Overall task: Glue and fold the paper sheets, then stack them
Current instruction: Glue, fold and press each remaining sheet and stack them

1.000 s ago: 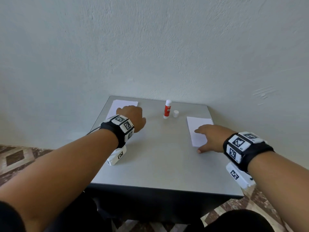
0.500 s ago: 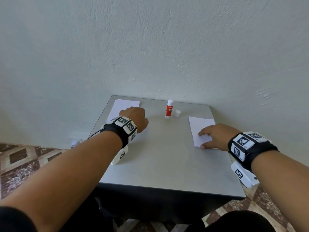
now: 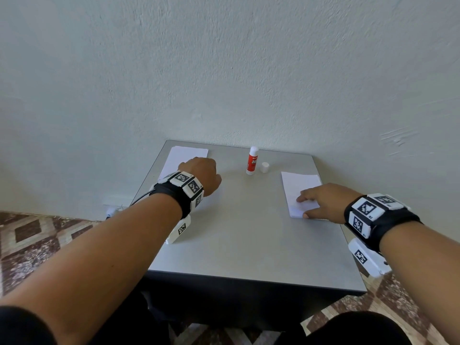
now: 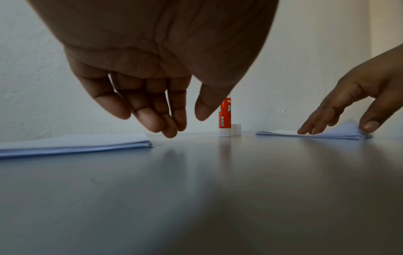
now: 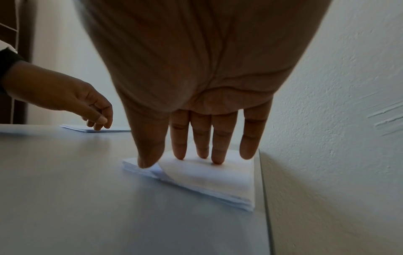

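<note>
Two stacks of white paper lie on the grey table (image 3: pixel 236 232). The left stack (image 3: pixel 184 156) (image 4: pixel 76 143) is at the far left, and my left hand (image 3: pixel 201 174) (image 4: pixel 185 124) hangs just above its right edge with relaxed fingers, holding nothing. My right hand (image 3: pixel 307 207) (image 5: pixel 174 160) rests on the right stack (image 3: pixel 298 185) (image 5: pixel 207 176). Its straight fingers (image 5: pixel 202 151) press the top sheet while the thumb pushes that sheet's near corner up into a curl. An uncapped red glue stick (image 3: pixel 252 161) (image 4: pixel 225 113) stands at the back centre with its white cap (image 3: pixel 265 167) (image 4: pixel 236 129) beside it.
The table stands against a white wall (image 3: pixel 224 70), and the right stack lies close to the table's right edge (image 5: pixel 262 172). Patterned floor tiles (image 3: pixel 37 232) show on both sides. Bare tabletop stretches from the stacks to the front edge.
My right thumb has slid in toward the fingers, and the top sheet's near corner has lifted. The left hand has hardly moved.
</note>
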